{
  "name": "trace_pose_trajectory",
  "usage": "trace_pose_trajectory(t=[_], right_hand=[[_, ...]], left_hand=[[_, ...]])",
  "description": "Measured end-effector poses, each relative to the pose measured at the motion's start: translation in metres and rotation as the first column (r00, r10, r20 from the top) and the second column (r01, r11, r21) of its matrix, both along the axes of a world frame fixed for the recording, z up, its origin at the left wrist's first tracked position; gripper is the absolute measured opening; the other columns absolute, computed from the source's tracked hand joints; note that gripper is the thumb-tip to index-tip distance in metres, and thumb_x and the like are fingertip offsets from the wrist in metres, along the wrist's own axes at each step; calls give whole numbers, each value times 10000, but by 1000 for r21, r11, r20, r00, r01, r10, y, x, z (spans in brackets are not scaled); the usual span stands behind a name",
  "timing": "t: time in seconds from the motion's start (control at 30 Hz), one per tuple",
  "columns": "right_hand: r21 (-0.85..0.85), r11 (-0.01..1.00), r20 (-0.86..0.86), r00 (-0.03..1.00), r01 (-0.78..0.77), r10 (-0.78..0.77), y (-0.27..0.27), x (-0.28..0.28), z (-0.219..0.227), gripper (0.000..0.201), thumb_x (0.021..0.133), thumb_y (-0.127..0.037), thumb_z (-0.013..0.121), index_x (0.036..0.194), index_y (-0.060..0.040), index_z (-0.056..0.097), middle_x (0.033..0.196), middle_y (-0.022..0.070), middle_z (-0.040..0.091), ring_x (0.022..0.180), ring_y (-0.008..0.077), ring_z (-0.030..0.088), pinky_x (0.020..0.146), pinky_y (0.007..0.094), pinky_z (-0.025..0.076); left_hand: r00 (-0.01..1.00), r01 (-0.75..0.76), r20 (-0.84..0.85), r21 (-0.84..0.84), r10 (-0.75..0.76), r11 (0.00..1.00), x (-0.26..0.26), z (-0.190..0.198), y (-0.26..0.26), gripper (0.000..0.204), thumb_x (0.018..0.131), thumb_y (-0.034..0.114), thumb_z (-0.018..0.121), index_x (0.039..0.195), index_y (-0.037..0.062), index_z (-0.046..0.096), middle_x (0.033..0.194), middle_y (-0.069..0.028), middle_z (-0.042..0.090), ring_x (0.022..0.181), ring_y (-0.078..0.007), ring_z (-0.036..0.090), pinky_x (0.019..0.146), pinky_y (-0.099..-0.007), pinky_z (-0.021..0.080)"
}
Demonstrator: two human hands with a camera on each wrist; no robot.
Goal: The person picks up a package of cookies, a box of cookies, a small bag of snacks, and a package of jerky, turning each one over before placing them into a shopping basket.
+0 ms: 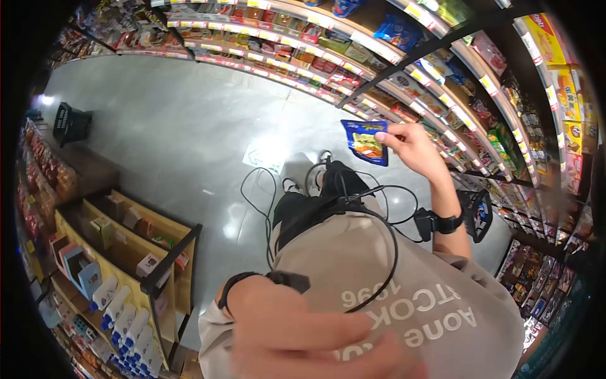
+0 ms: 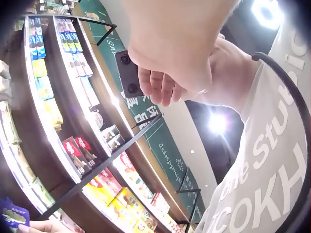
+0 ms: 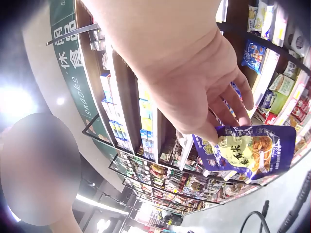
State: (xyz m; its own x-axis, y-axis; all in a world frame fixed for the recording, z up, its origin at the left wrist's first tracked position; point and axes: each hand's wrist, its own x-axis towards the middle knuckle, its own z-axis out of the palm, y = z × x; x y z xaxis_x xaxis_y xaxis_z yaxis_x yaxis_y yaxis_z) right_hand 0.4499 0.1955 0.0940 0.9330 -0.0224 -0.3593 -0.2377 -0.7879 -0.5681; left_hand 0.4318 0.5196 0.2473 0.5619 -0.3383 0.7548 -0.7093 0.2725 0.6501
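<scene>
Thumb and fingers of my right hand [image 1: 413, 150] pinch a small blue packet [image 1: 367, 144] by its edge, out in front of the shelves. Seen from the right wrist, the right hand [image 3: 194, 92] has its thumb over one end of the packet [image 3: 250, 151], whose face shows a yellow-green panel and a food picture. My left hand [image 1: 315, 341], blurred, is in front of the shirt and holds nothing visible. In the left wrist view the left hand [image 2: 175, 58] has loosely bent fingers near a dark device with two lenses [image 2: 127, 73]; whether they touch is unclear.
Stocked snack shelves [image 1: 328, 60] curve along the front and right. A black basket [image 1: 71, 124] stands on the floor at the left, another basket [image 1: 475, 215] at the right. A wooden display unit [image 1: 129, 252] is at lower left. Black cables [image 1: 396, 252] loop before the body.
</scene>
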Motion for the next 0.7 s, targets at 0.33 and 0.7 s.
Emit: trace_pose_trajectory(t=[0.33,0.7], right_hand=[[459,759,-321,883,461,-342,-61,74,-122,290,996,-222,662,1122,37,695,957,88,723,717,134,711,640,266,603],[224,883,226,859,413,-459,-91,220,-291,168,836,-81,784,949,35,740,799,104,739,645,177,675,624,324,535]], left_hand=[[650,18,-734,274,197,961,35,-111,9,249,906,15,652,1140,-63,685,802,-112,700,716,-166,661,680,-261,508],[191,-263,-884,373,427,890,44,-169,6,181,982,74,625,1096,-56,677,814,-98,681,685,-137,621,646,-255,492]])
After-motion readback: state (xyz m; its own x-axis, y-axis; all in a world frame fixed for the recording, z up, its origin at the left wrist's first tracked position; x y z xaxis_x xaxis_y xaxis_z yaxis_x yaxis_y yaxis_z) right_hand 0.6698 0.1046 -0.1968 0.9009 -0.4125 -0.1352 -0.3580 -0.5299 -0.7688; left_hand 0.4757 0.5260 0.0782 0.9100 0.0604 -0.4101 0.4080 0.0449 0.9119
